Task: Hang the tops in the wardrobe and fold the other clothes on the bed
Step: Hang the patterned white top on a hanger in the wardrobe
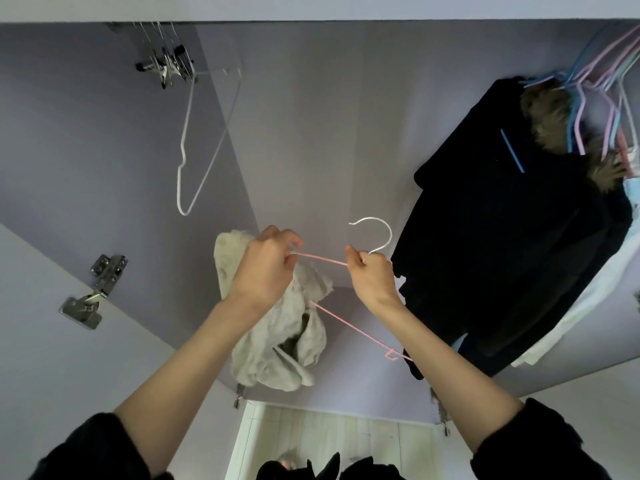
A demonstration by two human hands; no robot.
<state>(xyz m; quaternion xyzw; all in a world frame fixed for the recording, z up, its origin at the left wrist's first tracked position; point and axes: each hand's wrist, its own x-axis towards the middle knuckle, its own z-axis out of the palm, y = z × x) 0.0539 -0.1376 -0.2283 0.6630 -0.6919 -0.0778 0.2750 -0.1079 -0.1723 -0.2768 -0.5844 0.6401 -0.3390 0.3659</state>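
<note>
Inside the wardrobe [311,133], the left hand [266,268] pinches one arm of a pink hanger [349,323] together with a pale grey top [277,341] bunched and drooping below it. The right hand [370,275] grips the hanger just beneath its white hook. A dark coat [502,237] hangs to the right.

Pink hanger [349,323] partly behind cream top [277,341]; coloured hangers [602,98] cropped at right edge.

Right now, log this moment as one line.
left hand: holds pale fuzzy top and thin pink wire hanger | right hand: grips hanger neck | not yet hung
</note>
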